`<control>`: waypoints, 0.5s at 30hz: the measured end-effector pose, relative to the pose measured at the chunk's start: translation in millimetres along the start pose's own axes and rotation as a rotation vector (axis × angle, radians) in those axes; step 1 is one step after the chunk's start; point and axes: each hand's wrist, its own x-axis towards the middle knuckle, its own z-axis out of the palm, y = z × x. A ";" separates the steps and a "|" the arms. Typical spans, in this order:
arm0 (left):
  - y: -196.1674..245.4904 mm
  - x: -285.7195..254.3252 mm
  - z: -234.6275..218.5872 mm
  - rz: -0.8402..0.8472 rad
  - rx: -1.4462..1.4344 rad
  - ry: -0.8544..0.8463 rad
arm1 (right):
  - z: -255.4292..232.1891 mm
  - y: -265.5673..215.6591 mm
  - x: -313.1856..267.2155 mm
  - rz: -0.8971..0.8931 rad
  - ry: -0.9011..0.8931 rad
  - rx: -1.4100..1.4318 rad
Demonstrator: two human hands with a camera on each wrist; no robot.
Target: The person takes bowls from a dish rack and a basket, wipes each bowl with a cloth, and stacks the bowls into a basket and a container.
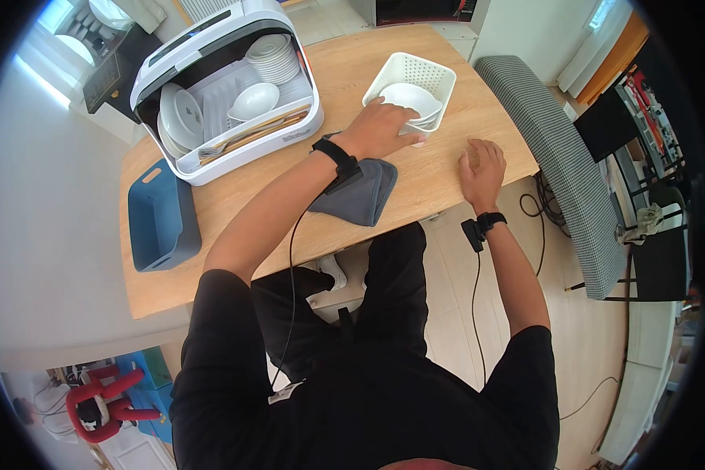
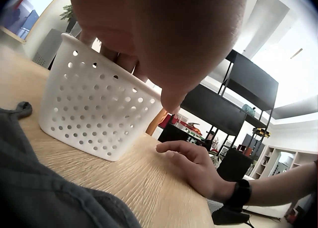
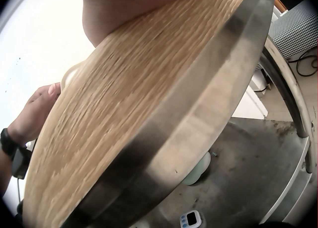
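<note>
Your left hand, its closure and hold indeterminable, lay over the rim of the white basket, which likely kept the bowls gathered near the wood-grained table's far right corner, while your right hand rested, loosely curled and empty, near a checked bench.

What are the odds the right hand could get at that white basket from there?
Probably yes: only bare tabletop shows between the right hand and the white basket. The left hand covers part of the basket's near side, but the right side looks free.
</note>
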 end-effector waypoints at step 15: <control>8.1 -32.7 -38.5 0.011 -0.108 0.374 | 2.5 1.1 -0.5 -0.012 0.037 0.041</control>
